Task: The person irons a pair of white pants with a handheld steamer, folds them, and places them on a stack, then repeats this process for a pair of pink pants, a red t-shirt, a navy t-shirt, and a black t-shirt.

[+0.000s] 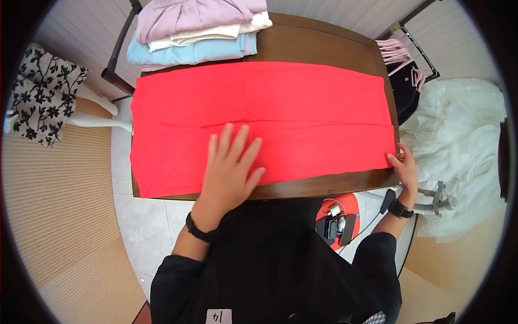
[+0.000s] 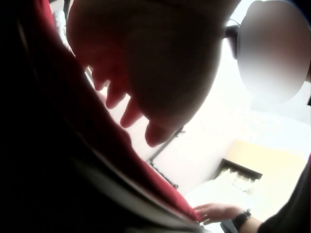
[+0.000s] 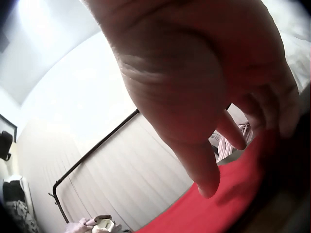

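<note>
Cloth (image 1: pixel 318 94), red, creased along its middle, lies on table (image 1: pixel 318 40), under left hand (image 1: pixel 229 175) and out to right hand (image 1: pixel 406 171). Left: wide, fingers spread, over the near half. Right: at the side edge, thumb apart from fingers; cannot tell if pinching. Beyond left hand: folded stack (image 1: pixel 199 52). Outward of right: white fabric (image 1: pixel 458 140).

On one wooden table (image 1: pixel 313 40): one red cloth (image 1: pixel 307 97), one stack of folded clothes (image 1: pixel 199 32). At the table: one left hand (image 1: pixel 229 170), one right hand (image 1: pixel 406 168). Left of it: two mannequin legs (image 1: pixel 100 120). Right: several pink hangers (image 1: pixel 393 51).
</note>
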`<state>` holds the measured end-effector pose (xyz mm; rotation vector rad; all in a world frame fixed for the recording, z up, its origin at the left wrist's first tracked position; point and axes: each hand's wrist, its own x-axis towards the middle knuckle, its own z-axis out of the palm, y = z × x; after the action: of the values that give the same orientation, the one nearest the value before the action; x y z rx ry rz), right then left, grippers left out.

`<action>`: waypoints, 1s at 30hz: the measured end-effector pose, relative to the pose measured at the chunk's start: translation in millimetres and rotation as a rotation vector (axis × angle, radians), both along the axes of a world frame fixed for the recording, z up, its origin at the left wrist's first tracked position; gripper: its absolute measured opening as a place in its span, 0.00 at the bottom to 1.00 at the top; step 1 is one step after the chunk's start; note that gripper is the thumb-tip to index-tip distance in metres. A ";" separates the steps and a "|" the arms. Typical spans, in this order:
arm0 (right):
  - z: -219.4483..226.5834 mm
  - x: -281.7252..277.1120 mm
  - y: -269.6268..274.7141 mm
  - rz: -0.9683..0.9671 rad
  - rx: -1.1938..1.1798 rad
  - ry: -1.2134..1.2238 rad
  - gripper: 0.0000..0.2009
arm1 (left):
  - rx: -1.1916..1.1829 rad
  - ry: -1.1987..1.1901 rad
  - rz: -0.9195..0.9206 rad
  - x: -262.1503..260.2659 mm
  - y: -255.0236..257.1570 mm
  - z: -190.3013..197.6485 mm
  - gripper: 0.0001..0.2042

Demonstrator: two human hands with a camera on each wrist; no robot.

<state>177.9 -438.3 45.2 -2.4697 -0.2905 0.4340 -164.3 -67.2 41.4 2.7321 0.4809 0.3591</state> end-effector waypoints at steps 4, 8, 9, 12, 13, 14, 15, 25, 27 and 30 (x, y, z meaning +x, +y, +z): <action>-9.6 -4.6 2.0 -0.079 0.204 0.014 0.33 | 0.026 0.010 -0.154 10.2 -14.2 -11.7 0.29; -14.8 5.5 13.6 -0.107 0.424 0.061 0.31 | 0.054 0.045 -0.177 11.1 -15.0 -10.4 0.30; -14.0 9.1 18.8 -0.104 0.441 0.073 0.31 | 0.069 0.058 -0.162 11.4 -15.4 -9.4 0.30; -12.2 29.3 29.1 -0.107 0.432 0.062 0.30 | 0.090 0.008 -0.142 12.3 -18.1 -12.6 0.29; -11.7 35.7 32.9 -0.109 0.407 0.044 0.30 | 0.089 0.007 -0.144 12.6 -18.9 -13.9 0.29; -7.1 38.4 39.2 -0.104 0.388 0.075 0.31 | 0.091 -0.015 -0.132 12.8 -19.2 -15.1 0.28; -2.5 39.8 45.8 -0.108 0.389 0.073 0.31 | 0.092 -0.036 -0.120 13.1 -19.3 -15.9 0.27; -13.6 70.5 46.6 0.115 0.379 0.148 0.21 | 0.063 -0.062 -0.094 9.4 -18.5 -16.3 0.25; -16.4 72.2 45.5 0.143 0.338 0.120 0.20 | -0.085 -0.162 -0.124 4.1 -13.9 -15.8 0.22; -7.8 66.1 49.8 0.086 0.337 0.138 0.19 | -0.311 -0.299 -0.041 -10.7 -1.8 -3.0 0.18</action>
<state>244.1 -388.5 37.4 -2.0946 -0.3798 0.5413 -175.0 -69.0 38.4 2.3332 0.3632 0.6148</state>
